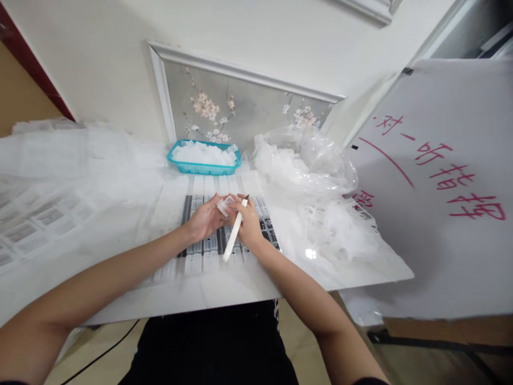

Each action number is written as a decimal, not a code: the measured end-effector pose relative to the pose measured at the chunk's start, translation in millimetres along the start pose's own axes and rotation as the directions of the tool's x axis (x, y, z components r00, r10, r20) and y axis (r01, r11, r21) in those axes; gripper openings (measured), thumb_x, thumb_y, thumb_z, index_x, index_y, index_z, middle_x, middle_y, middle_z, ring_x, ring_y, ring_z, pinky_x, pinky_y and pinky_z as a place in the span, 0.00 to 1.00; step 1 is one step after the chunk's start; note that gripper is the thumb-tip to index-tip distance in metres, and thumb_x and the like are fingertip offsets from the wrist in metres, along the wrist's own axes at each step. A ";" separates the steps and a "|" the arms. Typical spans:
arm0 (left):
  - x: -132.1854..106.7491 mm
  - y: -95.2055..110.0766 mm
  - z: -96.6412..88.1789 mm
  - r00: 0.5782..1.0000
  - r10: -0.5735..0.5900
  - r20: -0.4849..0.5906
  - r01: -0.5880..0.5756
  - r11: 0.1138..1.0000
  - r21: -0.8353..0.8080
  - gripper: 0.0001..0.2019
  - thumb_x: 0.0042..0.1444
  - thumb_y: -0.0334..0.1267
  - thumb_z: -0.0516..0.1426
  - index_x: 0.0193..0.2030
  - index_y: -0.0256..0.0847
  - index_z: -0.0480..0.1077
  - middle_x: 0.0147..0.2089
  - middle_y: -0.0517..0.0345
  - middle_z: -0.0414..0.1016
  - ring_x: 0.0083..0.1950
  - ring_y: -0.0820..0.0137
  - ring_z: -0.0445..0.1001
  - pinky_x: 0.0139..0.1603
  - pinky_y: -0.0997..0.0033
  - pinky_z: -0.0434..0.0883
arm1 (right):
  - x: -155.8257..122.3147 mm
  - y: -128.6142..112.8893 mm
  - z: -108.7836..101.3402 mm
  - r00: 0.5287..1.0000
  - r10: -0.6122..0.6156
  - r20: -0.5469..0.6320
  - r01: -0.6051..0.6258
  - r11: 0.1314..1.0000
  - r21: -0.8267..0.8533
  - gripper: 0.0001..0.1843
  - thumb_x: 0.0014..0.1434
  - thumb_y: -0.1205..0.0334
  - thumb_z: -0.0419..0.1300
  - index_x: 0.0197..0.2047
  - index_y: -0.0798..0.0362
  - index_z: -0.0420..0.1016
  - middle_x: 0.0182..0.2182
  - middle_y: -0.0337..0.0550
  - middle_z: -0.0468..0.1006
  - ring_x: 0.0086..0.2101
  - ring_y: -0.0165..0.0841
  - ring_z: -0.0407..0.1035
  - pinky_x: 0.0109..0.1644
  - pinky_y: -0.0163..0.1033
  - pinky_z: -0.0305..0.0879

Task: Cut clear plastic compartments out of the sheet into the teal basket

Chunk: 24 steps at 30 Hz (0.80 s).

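Note:
Between both hands, above the middle of the table, is a small translucent white plastic piece (226,206). My left hand (205,218) pinches it from the left side. My right hand (249,222) meets it from the right and is closed around a white-handled craft knife (233,235). The knife's dark blade tip points up and away, while its handle end slants down toward me. Whether the right fingertips also grip the piece is hard to make out. Beneath the hands lies a dark-and-white patterned printed sheet (212,247).
A turquoise basket (204,171) of white plastic pieces stands behind the hands. Right of it sits a clear bag (320,166) of pieces, with a heap of plastic frames (340,230) nearer me. Translucent moulded sheets (44,214) cover the left. A whiteboard (441,256) borders the table's right.

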<state>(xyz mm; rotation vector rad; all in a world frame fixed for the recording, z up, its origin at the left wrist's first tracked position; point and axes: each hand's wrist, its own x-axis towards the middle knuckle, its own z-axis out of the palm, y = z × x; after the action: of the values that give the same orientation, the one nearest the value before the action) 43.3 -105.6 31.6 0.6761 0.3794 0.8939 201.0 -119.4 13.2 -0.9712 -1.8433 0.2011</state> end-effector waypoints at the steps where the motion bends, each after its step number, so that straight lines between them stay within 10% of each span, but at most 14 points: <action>1: 0.5 -0.5 -1.2 1.000 0.008 -0.024 -0.008 1.000 0.014 0.21 0.69 0.49 0.46 0.53 0.36 0.72 0.46 0.48 0.77 0.41 0.66 0.78 0.46 0.64 0.76 | 1.4 0.9 -2.4 1.000 0.012 -0.015 -0.012 1.000 -0.001 0.10 0.65 0.60 0.55 0.43 0.48 0.78 0.54 0.45 0.77 0.60 0.42 0.62 0.61 0.55 0.64; 17: 10.8 13.8 -1.1 0.987 0.136 -0.084 -0.109 0.957 0.268 0.12 0.54 0.30 0.64 0.46 0.42 0.72 0.43 0.56 0.78 0.44 0.69 0.79 0.49 0.68 0.76 | 16.4 10.7 -27.9 0.999 0.047 -0.017 -0.045 0.992 0.121 0.11 0.66 0.55 0.55 0.45 0.46 0.78 0.56 0.45 0.76 0.59 0.40 0.66 0.63 0.52 0.62; 24: 111.6 74.5 -3.4 0.869 0.477 -0.135 -0.393 0.829 0.399 0.12 0.54 0.33 0.63 0.45 0.41 0.69 0.46 0.55 0.76 0.45 0.70 0.77 0.53 0.63 0.74 | 29.4 26.7 -66.6 0.901 0.302 -0.311 -0.193 0.923 0.334 0.17 0.66 0.50 0.53 0.44 0.52 0.77 0.50 0.50 0.80 0.52 0.41 0.73 0.58 0.49 0.66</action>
<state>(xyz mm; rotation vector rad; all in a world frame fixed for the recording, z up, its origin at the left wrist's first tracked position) 62.6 19.4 76.6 1.0291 0.6208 1.3699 265.2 -99.5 51.9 -0.9588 -1.3070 0.4175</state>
